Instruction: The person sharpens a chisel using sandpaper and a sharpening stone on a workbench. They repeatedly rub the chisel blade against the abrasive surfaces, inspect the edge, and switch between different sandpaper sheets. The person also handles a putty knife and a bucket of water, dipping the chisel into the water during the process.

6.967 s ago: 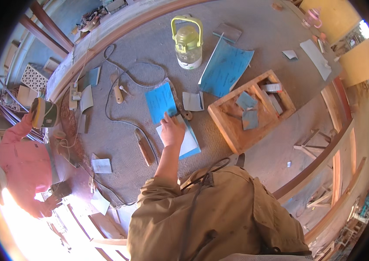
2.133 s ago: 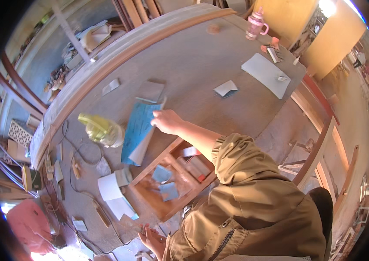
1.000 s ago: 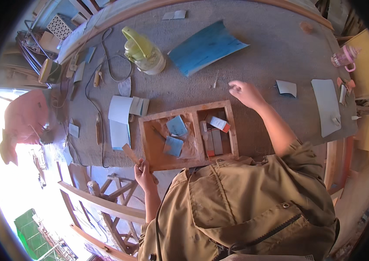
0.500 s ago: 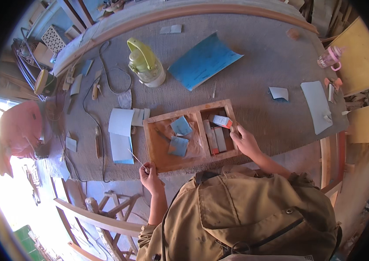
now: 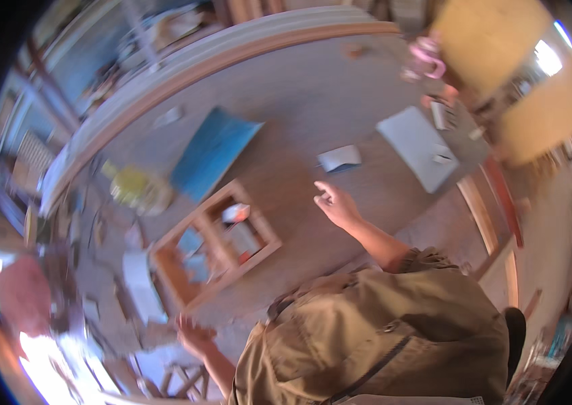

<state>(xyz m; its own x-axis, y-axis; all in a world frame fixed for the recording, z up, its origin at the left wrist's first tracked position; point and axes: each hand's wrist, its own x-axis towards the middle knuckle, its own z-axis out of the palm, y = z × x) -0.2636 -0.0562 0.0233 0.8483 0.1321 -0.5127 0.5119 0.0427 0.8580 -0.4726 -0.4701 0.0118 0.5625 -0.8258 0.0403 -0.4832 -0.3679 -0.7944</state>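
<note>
My right hand [image 5: 338, 208] hangs over the table with its fingers apart and nothing in them. A small curled grey-white piece of sheet [image 5: 340, 158] lies just beyond its fingertips. To the left sits a two-part wooden tray [image 5: 208, 220]. One compartment holds blue scraps [image 5: 195, 253]; the other has a white-and-orange box [image 5: 236, 213] over grey pieces. My left hand [image 5: 195, 334] is below the tray's near corner. Motion smears its fingers, and whether it holds anything cannot be made out.
A curled blue sheet [image 5: 212, 152] lies beyond the tray, with a green-lidded jug [image 5: 141, 191] to its left. A long pale sheet [image 5: 417, 147] and a pink cup [image 5: 424, 59] are at the right. A pale strip [image 5: 143, 287] lies left of the tray. A wooden moulding [image 5: 252, 46] runs along the back.
The view has swung right, so the tray and jug appear farther left. My right hand has left the tray's right side and reached towards the small grey-white piece. The thin stick in my left hand no longer shows.
</note>
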